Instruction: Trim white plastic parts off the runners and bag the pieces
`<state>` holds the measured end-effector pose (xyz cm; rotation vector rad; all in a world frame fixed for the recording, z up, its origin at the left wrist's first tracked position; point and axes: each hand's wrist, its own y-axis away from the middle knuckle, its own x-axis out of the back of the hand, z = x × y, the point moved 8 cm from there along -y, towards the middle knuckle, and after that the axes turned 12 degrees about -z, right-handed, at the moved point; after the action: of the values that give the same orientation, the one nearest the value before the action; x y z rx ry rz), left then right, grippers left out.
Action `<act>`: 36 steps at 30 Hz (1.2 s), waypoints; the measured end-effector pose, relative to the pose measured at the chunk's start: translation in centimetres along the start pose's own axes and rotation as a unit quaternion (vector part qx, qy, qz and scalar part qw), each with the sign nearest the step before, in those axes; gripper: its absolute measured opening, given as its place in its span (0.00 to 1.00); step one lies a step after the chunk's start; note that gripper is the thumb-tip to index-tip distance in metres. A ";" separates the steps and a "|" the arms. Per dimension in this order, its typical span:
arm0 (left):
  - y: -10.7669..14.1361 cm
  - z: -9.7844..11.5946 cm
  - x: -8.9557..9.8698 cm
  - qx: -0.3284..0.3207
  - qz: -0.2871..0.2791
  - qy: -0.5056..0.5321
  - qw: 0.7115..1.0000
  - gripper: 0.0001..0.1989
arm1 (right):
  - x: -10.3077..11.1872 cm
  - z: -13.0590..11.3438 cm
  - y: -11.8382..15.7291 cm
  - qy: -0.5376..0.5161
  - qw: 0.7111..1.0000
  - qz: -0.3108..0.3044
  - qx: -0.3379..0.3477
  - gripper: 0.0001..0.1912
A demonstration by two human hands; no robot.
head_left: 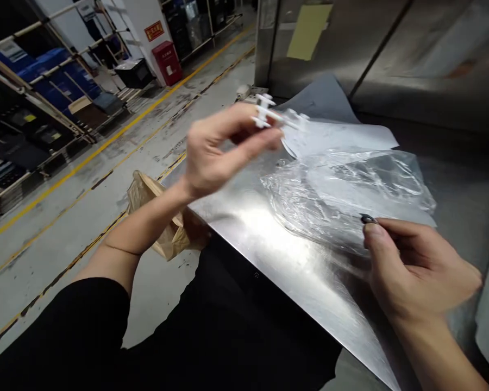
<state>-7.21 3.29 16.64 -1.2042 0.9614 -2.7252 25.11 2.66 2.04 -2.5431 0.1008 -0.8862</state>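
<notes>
Raised above the far left part of the metal table (244,209), my left hand (224,149) pinches a small white plastic piece (263,111) with short crossbars and a thin stem. Motion blurs its far end. My right hand (415,266) is closed, thumb against forefinger, on a small black part (368,219) of which only the tip shows. Just beyond the right hand, a crumpled clear plastic bag (350,190) lies on the table. White paper sheets (342,138) lie behind and partly under the bag.
A brown bag (169,239) hangs open at the table's left corner, below my left forearm. Stainless steel panels (375,65) with a yellow note (309,31) rise at the back. Racks with blue bins (65,76) and a red box (167,62) stand across the floor.
</notes>
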 end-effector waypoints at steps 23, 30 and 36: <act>16.4 -19.6 9.4 0.282 -0.172 -0.356 0.874 0.17 | -0.9 -0.2 -0.3 0.067 0.997 -0.036 0.006 0.12; 9.4 -19.5 2.3 0.095 -0.360 -0.442 0.816 0.13 | -0.6 -1.0 -0.7 0.084 0.996 -0.034 0.008 0.10; 9.2 -18.6 0.5 0.064 -0.429 -0.462 0.774 0.12 | -0.8 -2.3 -0.5 0.074 0.994 -0.052 0.055 0.10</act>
<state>-22.21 5.58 2.45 -3.0125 0.0525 -1.8760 23.04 2.43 3.36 -2.3981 -0.0354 -1.0895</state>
